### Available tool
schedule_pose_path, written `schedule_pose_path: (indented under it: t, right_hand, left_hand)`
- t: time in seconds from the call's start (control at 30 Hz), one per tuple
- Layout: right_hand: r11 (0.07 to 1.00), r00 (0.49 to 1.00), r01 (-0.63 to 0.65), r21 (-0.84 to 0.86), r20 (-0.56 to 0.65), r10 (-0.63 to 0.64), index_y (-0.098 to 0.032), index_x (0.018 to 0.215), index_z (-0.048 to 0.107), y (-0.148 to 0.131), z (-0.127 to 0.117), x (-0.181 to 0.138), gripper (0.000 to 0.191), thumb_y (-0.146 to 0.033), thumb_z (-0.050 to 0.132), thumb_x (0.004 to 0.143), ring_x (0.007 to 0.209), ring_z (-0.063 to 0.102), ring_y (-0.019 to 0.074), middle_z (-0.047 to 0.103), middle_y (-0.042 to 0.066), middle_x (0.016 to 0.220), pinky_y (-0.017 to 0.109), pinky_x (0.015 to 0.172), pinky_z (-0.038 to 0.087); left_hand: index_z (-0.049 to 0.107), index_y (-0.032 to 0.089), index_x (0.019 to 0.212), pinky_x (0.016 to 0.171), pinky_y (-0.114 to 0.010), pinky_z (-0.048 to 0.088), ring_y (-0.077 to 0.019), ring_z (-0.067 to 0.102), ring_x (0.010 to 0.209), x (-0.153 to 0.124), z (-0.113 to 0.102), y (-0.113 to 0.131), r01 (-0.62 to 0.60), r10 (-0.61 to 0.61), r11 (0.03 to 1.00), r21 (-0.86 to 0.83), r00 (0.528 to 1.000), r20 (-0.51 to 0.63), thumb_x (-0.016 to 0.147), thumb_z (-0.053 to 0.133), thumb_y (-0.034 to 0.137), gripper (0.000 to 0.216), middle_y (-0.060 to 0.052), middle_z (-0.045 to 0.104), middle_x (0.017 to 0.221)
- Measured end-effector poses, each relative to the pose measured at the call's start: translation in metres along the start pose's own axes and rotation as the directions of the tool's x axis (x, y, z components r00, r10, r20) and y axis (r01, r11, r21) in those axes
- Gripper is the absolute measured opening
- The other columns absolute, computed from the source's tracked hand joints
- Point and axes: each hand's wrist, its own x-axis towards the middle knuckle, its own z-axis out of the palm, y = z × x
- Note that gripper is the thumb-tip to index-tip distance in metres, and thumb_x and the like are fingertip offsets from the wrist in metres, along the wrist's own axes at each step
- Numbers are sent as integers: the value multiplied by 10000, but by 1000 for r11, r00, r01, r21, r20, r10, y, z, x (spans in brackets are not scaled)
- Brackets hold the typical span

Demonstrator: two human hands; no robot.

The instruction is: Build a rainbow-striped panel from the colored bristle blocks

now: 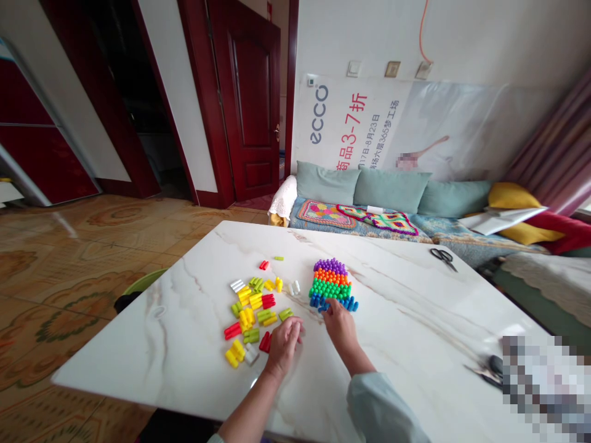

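A block of small knobby plastic pieces stands on the marble-patterned table (184, 351), in bands of purple (330, 266), orange (331, 279), green (330, 290) and blue (351, 304). My right hand (340, 325) is at the near edge of this block, thumb and forefinger pinched on a blue piece there. My left hand (284, 346) rests just left of it with curled fingers; whatever they may hold is hidden. Close by on its left lie loose, tube-like pieces in yellow (247, 319), red (232, 331), lime green (252, 336) and silver-white (250, 354).
Black scissors (443, 257) lie near the far right corner of the table. Another dark-handled tool (487, 372) is at the right edge, beside a blurred-out patch. Behind the table stands a sofa with green cushions (392, 189). A lime-green rim (143, 282) shows at the left edge.
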Motion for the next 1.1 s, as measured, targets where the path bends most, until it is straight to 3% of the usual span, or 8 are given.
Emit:
schedule_pose_path:
  t: [0.13,0.3,0.53,0.8,0.97,1.1]
  right_hand:
    - [981,990,13,193,-138,14,-171,953,553,0,11,-19,180,-276,476,829,678,614,166,652,50,808,267,653,443]
    - [953,983,-68,296,-144,115,-177,1003,526,-4,17,-29,239,-308,460,815,632,612,169,652,39,792,272,606,442]
    - [991,997,9,131,-75,1,-180,794,629,-9,13,-24,246,-290,427,882,685,603,151,640,55,815,247,662,438]
    - [993,999,-36,-109,4,36,-181,1139,630,-8,23,-29,312,-181,459,878,778,646,161,650,70,1009,238,662,441]
    - [992,1000,-28,-121,6,29,-177,1159,621,-8,23,-28,326,-174,442,886,772,639,158,642,71,1016,242,668,446]
    - [999,999,13,-53,-38,-15,-169,1060,646,-2,22,-33,283,-190,417,895,809,625,163,624,74,992,257,722,472]
  left_hand:
    - [634,175,960,512,-236,430,-143,588,599,1,1,-6,-3,3,1000,0,1000,13,912,405,526,421,-44,666,785]
    - [633,175,949,522,-246,446,-143,586,586,2,1,-9,-36,36,999,-8,999,12,917,397,517,417,-49,669,777]
    - [646,161,953,541,-249,452,-142,584,585,1,1,-5,-2,1,1000,5,1000,8,913,404,516,431,-51,674,767]
    - [647,182,953,519,-250,443,-148,592,584,1,1,-5,3,-3,1000,14,1000,5,904,396,517,422,-36,674,768]
    - [640,181,928,512,-246,443,-145,589,575,1,1,-4,-9,9,1000,15,1000,1,901,400,520,417,-33,672,758]
    - [634,177,930,504,-234,439,-135,581,570,2,2,-6,-26,26,1000,-1,1000,4,913,404,494,393,-32,664,754]
